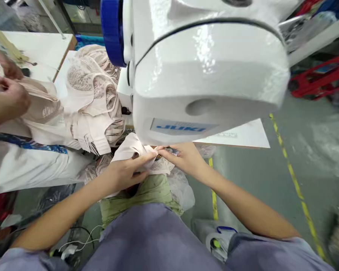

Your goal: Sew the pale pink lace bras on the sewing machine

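A pale pink bra [131, 147] with a lace part lies bunched over my lap, just under the head of a white sewing machine [209, 82]. My left hand [124, 173] grips its left side, thumb and forefinger pressed together on the fabric. From the other side my right hand [188, 160] pinches the same fabric edge, its fingertips close to those of my left hand. The machine head hangs low over both hands, and its needle area is hidden from me.
A heap of pale pink bras [93, 98] lies left of the machine. A co-worker's hands [8, 86] handle similar fabric at far left. The white table edge [243, 135] juts out at right, above a floor with yellow tape [290, 169].
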The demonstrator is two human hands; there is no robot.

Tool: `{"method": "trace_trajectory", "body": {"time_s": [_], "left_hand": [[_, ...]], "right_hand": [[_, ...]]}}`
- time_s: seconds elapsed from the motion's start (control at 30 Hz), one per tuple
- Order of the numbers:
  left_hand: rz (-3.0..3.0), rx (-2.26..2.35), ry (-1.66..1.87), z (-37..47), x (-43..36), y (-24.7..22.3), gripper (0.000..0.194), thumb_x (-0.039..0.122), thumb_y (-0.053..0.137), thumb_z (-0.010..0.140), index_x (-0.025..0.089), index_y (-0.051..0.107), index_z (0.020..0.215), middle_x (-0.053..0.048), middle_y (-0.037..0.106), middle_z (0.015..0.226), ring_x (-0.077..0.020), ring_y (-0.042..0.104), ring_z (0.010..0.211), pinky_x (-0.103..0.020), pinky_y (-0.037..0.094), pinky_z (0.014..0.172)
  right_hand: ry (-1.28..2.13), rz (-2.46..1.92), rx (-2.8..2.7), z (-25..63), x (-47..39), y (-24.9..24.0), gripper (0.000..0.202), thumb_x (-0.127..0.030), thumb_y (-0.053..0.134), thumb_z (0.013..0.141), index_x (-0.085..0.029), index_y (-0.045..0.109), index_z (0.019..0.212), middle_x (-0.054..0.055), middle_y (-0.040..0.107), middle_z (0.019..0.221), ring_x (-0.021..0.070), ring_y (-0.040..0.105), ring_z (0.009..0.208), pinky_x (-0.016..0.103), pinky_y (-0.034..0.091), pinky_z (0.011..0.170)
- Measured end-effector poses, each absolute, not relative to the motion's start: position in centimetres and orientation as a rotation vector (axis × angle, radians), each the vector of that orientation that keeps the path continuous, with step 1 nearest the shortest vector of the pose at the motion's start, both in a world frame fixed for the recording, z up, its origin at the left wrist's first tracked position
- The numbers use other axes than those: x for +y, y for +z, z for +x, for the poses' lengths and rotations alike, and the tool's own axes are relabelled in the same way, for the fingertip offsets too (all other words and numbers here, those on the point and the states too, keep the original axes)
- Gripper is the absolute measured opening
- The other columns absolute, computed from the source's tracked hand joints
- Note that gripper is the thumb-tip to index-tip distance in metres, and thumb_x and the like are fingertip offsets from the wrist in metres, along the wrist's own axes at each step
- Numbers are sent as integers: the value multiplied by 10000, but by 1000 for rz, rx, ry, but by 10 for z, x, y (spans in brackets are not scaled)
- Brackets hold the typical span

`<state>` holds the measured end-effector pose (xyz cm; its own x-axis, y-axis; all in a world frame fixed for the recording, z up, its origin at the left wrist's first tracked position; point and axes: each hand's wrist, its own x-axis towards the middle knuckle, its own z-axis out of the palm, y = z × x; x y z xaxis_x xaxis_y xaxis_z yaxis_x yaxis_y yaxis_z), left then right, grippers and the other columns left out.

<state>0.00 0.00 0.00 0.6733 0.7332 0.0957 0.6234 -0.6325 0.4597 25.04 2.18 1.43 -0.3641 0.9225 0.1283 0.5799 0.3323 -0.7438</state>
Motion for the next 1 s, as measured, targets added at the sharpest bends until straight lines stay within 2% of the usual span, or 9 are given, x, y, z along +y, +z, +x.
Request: {"method": "trace_trajectory", "body": {"time_s": [0.17,0.3,0.43,0.6,0.77,0.87,0.93,1.0], "left_hand": [[2487,1067,359,4,1,6,519,318,554,955,331,450,1463,37,747,955,-109,606,568,-230,483,571],[2468,1105,386,12,-4,4,564,288,563,943,320,416,1487,15,728,1108,-123,658,695,-226,519,669],[2438,1232,395,22,-14,8,562,289,548,949,292,410,1494,-21,692,1225,-156,681,845,-239,530,745],[2330,1237,267,15,-16,15,583,362,547,956,312,383,1513,-15,715,1095,-164,676,815,-236,511,663],[2389,1120,150,-2,-4,16,528,342,547,962,341,443,1480,40,674,793,-104,574,566,-201,435,570],[2472,1143,202,0,-1,15,525,275,540,947,337,466,1463,25,687,830,-114,592,606,-205,455,605],[2496,1157,253,6,-3,15,528,258,543,932,315,478,1453,-6,699,904,-144,623,689,-232,498,671],[2508,1179,263,13,-7,15,507,268,536,934,293,492,1439,-25,693,911,-172,634,746,-262,526,716]], "right_hand": [[890,-1237,-2043,252,30,22,116,-283,654,902,-247,764,908,37,735,1031,258,645,1073,388,492,890],[872,-1232,-2025,250,29,19,108,-267,651,901,-250,758,892,34,725,996,241,654,1014,400,498,893],[573,-1190,-1998,248,13,0,142,-241,615,932,-256,726,1019,55,703,1055,226,630,1047,403,489,920],[122,-961,-2080,251,3,-20,361,-51,577,873,-277,664,1140,47,699,1084,203,615,1045,398,479,929],[-10,-944,-2111,252,7,-11,350,-44,611,845,-290,687,1082,19,701,919,192,592,910,366,473,869],[157,-1036,-2089,251,2,-10,320,-80,579,880,-295,689,1089,28,673,898,194,579,875,368,473,824],[542,-1109,-1974,251,-2,-14,271,-167,560,926,-287,656,1149,34,654,912,177,587,817,341,494,750],[1029,-1150,-1702,249,1,-21,278,-312,509,977,-272,579,1242,21,632,869,143,558,658,300,498,619]]}}
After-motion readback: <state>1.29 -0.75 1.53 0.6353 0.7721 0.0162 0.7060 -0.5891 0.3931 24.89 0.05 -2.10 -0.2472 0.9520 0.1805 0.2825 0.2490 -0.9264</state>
